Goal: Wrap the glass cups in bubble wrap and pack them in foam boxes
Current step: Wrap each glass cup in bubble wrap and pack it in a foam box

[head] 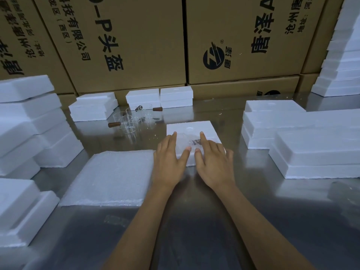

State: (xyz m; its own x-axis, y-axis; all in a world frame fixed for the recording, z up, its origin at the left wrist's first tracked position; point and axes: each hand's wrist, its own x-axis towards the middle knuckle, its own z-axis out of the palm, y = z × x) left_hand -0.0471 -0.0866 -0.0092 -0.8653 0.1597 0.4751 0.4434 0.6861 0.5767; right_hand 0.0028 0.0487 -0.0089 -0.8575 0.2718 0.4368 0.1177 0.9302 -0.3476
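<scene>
A white foam box (190, 128) lies on the steel table at centre. In it sits a bubble-wrapped glass cup (191, 142), partly hidden by my fingers. My left hand (169, 158) and my right hand (211, 159) lie flat with straight fingers on the box's near part, on either side of the wrapped cup, thumbs touching the wrap. A stack of bubble wrap sheets (113, 177) lies just left of my left hand. Several bare glass cups (134, 119) with brown wooden handles stand behind it, left of the box.
Stacks of white foam boxes stand at the left (29, 121), the right (311, 141), the far right (342, 55) and the back (158, 97). Big brown cardboard cartons (243, 36) wall off the far side. The steel table (194, 221) shows bare metal near me.
</scene>
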